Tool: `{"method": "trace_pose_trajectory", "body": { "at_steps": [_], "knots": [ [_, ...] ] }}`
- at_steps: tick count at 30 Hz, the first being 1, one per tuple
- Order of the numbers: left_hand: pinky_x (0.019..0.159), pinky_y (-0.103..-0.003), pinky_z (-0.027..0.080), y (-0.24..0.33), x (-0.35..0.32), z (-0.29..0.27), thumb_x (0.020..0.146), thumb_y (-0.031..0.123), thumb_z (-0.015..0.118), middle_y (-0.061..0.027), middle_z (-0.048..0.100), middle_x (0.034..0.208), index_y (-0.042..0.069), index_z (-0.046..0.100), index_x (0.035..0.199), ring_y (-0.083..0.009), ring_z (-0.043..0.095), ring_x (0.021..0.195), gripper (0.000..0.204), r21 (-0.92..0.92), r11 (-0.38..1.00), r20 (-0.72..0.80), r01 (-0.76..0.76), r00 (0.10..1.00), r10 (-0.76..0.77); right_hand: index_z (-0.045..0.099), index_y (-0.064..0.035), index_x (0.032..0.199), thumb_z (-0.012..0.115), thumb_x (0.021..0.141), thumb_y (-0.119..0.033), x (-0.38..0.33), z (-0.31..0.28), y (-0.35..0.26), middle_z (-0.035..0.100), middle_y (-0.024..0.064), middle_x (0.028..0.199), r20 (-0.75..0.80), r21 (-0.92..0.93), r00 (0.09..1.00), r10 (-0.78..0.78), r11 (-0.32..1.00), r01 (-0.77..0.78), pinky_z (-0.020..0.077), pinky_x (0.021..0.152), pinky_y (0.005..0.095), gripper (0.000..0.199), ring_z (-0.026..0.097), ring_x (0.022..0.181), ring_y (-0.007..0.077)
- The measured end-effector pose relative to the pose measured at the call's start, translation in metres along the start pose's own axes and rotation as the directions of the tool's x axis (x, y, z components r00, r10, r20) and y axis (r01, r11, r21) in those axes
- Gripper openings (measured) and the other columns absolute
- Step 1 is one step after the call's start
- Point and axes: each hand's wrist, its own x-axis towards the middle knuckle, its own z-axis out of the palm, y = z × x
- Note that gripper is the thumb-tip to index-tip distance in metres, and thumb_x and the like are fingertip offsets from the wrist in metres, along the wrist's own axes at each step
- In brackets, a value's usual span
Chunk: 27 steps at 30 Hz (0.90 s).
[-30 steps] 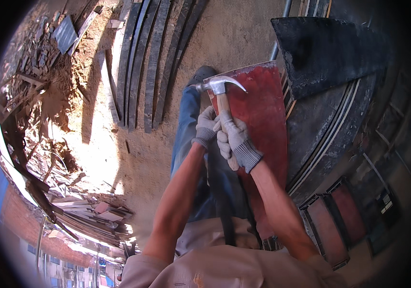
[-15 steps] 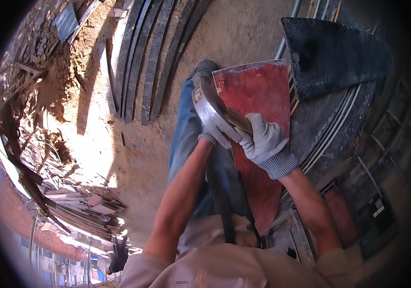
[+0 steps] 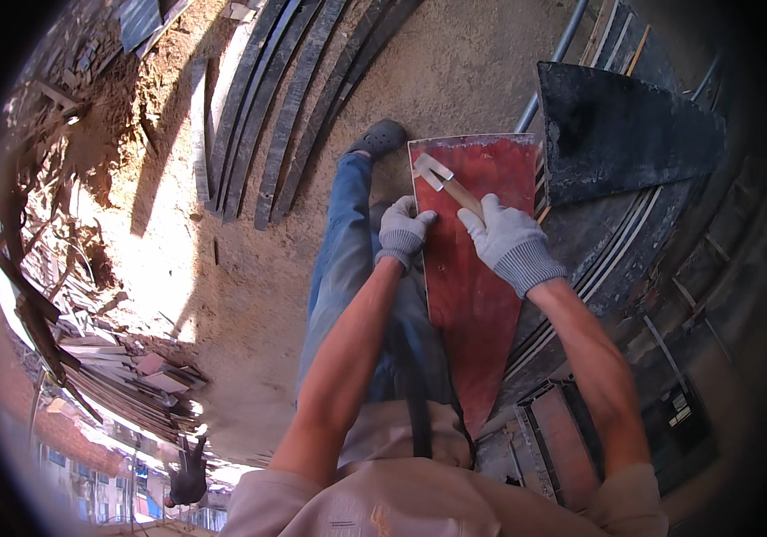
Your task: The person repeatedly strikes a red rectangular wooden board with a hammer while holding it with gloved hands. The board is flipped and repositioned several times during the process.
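Note:
My right hand [image 3: 510, 240], in a pale knitted work glove, is closed round the wooden handle of a claw hammer [image 3: 462, 195]. The hammer's metal head lies over the upper part of a red, roughly triangular board [image 3: 473, 304]; whether it touches the surface I cannot tell. My left hand [image 3: 403, 229], gloved the same way, grips the board's left edge, with its fingers bent over the rim. The board leans in front of my legs, its wide end away from me and its point toward my waist. Small marks show on its scuffed red face.
A black board [image 3: 629, 130] lies at the upper right over stacked curved strips and a metal pipe [image 3: 555, 63]. Long dark curved strips [image 3: 298, 98] lie on the dirt ahead. Scrap wood [image 3: 124, 376] is heaped at left. Another person [image 3: 188, 474] is at the lower left.
The hammer has swung down and away from near my view to over the board's top. My left hand now shows clear of the hammer, at the board's edge.

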Motion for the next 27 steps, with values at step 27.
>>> {"method": "trace_pose_trajectory", "body": {
  "at_steps": [27],
  "knots": [
    [0.088,-0.041,0.055,-0.025,0.014,0.017,0.089,0.029,0.079,-0.0195,0.076,0.100,0.003,0.073,0.108,-0.0327,0.074,0.096,0.032,0.195,0.973,-0.042,-0.121,0.990,0.132,0.053,-0.0054,0.110,0.050,0.108,-0.051,0.021,-0.039,0.019,0.071,0.0253,0.082,0.040,-0.158,0.999,-0.024,0.987,0.030,0.0559,0.062,0.0548,0.046,0.072,0.077,0.0458]
  ]
}}
